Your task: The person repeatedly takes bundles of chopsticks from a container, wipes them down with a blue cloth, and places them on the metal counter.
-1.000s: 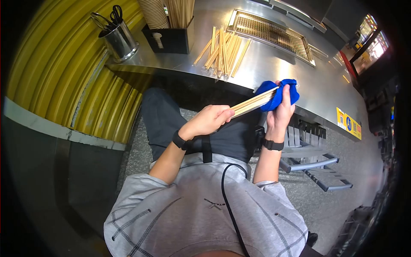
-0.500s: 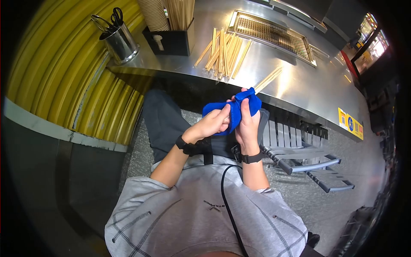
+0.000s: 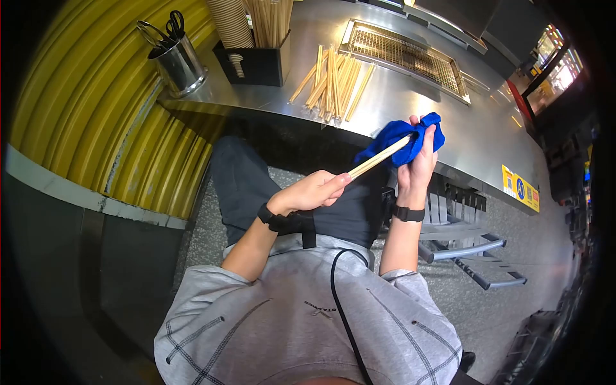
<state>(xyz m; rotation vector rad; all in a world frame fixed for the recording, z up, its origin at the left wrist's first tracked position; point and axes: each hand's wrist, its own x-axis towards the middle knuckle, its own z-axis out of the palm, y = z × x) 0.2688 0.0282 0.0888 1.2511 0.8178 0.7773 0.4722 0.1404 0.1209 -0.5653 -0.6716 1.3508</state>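
Note:
My left hand (image 3: 314, 190) is closed around the near end of a pair of light wooden chopsticks (image 3: 378, 159), held at a slant over my lap. Their far end runs into a bunched blue cloth (image 3: 393, 136), which my right hand (image 3: 420, 163) grips at the counter's front edge. Part of the cloth hangs to the left of the chopsticks, and the tips are hidden inside it. Beyond my hands, a loose pile of similar chopsticks (image 3: 333, 83) lies on the steel counter (image 3: 269, 96).
A black holder (image 3: 256, 67) on the counter contains stacked paper cups (image 3: 230, 25) and upright sticks (image 3: 269, 22). Left of it stands a metal cup (image 3: 179, 67) with dark-handled utensils. A grated tray (image 3: 407, 54) is set farther back. Grey folding steps (image 3: 468, 247) stand beneath the counter at right.
My right hand and the cloth have moved right and slightly up, away from my left hand. The chopsticks, earlier sticking out beyond the cloth, now stretch between it and my left hand.

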